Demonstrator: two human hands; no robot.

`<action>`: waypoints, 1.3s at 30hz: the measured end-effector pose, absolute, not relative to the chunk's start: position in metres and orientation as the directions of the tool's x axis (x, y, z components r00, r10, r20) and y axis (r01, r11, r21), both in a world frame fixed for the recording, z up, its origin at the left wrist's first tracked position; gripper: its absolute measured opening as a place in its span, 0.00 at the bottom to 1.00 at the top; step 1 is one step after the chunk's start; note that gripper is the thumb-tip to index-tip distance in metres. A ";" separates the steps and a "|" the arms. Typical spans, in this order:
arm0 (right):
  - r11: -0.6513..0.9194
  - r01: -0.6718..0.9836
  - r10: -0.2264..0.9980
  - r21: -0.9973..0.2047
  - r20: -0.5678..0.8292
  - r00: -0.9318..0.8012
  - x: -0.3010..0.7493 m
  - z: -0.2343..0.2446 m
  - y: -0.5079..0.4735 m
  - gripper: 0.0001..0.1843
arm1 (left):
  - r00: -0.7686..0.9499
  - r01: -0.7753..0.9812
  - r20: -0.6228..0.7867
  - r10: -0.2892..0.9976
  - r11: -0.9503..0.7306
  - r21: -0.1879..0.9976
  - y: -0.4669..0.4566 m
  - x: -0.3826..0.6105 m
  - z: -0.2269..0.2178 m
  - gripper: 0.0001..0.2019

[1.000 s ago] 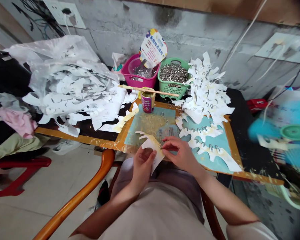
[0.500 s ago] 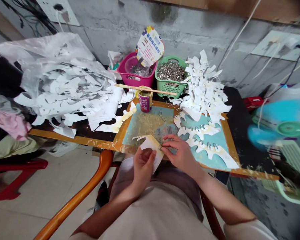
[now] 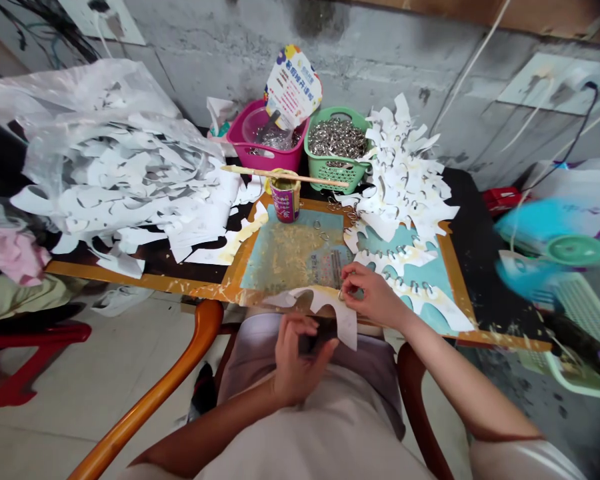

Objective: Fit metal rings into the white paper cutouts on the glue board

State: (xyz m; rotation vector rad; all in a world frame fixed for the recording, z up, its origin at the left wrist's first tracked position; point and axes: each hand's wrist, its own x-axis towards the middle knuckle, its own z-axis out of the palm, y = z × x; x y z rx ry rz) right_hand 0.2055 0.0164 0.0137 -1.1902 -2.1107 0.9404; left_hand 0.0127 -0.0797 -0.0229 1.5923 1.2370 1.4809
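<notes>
My right hand (image 3: 373,295) pinches the top edge of a white paper cutout (image 3: 330,308) at the near edge of the glue-stained board (image 3: 290,257). A small metal ring seems to sit at my fingertips, too small to be sure. My left hand (image 3: 297,357) hangs just below the cutout over my lap, fingers loosely curled and holding nothing. Finished cutouts with metal rings (image 3: 415,290) lie in a row to the right of my right hand.
A purple glue pot (image 3: 285,199) with a stick across it stands at the back of the board. Behind it are a pink basket (image 3: 265,143) and a green basket of metal rings (image 3: 336,148). Piles of white cutouts (image 3: 130,180) lie left, a blue fan (image 3: 555,250) right.
My left hand has let go of the cutout and dropped toward my lap. My right hand has shifted the cutout rightward and laid it flatter at the board's edge.
</notes>
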 end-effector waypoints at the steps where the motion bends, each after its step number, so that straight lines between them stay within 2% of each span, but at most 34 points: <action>1: 0.410 0.538 0.866 -0.736 0.128 -0.484 0.208 0.009 0.018 0.07 | 0.003 0.356 0.509 0.861 -0.477 0.803 -0.076 0.009 -0.019 0.13; 2: 0.458 0.567 0.851 -0.685 0.153 -0.503 0.211 0.004 0.019 0.08 | 0.118 0.447 0.590 0.798 -0.574 0.686 -0.069 0.007 -0.014 0.12; 3: 0.506 0.588 0.833 -0.631 0.181 -0.523 0.213 -0.002 0.020 0.08 | 0.228 0.522 0.574 0.786 -0.596 0.610 -0.059 0.006 -0.010 0.12; 5: 0.574 0.609 0.803 -0.547 0.229 -0.550 0.216 -0.010 0.020 0.07 | 0.398 0.606 0.453 0.797 -0.600 0.522 -0.034 0.010 -0.004 0.16; 7: 0.592 0.601 0.791 -0.537 0.245 -0.560 0.218 -0.016 0.018 0.06 | 0.523 0.604 0.348 0.778 -0.626 0.493 -0.007 0.018 -0.005 0.20; 9: 0.582 0.573 0.793 -0.576 0.246 -0.558 0.220 -0.021 0.014 0.05 | 0.585 0.568 0.293 0.756 -0.640 0.518 0.013 0.024 -0.012 0.21; 12: 0.562 0.541 0.803 -0.626 0.254 -0.540 0.221 -0.029 0.007 0.05 | 0.605 0.526 0.281 0.745 -0.639 0.562 0.025 0.026 -0.024 0.21; 14: 0.563 0.551 0.808 -0.616 0.272 -0.522 0.221 -0.034 0.003 0.05 | 0.598 0.516 0.287 0.749 -0.633 0.577 0.025 0.024 -0.027 0.20; 18: 0.611 0.577 0.785 -0.542 0.317 -0.533 0.222 -0.039 -0.005 0.06 | 0.620 0.508 0.291 0.729 -0.655 0.559 0.022 0.019 -0.027 0.11; 21: 0.603 0.565 0.791 -0.563 0.331 -0.515 0.228 -0.034 -0.008 0.05 | 0.641 0.490 0.309 0.702 -0.685 0.540 0.022 0.017 -0.029 0.07; 25: 0.529 0.570 0.846 -0.628 0.337 -0.413 0.238 -0.023 -0.005 0.17 | 0.626 0.475 0.362 0.691 -0.706 0.525 0.019 0.017 -0.034 0.10; 30: 0.631 0.544 0.760 -0.554 0.299 -0.577 0.238 -0.020 0.008 0.14 | 0.580 0.557 0.431 0.691 -0.723 0.409 0.011 0.017 -0.033 0.09; 33: 0.671 0.524 0.723 -0.525 0.308 -0.618 0.236 -0.022 0.014 0.12 | 0.600 0.560 0.455 0.658 -0.752 0.348 0.010 0.017 -0.032 0.09; 39: 0.676 0.482 0.688 -0.557 0.245 -0.683 0.237 -0.021 0.019 0.12 | 0.604 0.547 0.429 0.672 -0.740 0.391 0.008 0.015 -0.036 0.09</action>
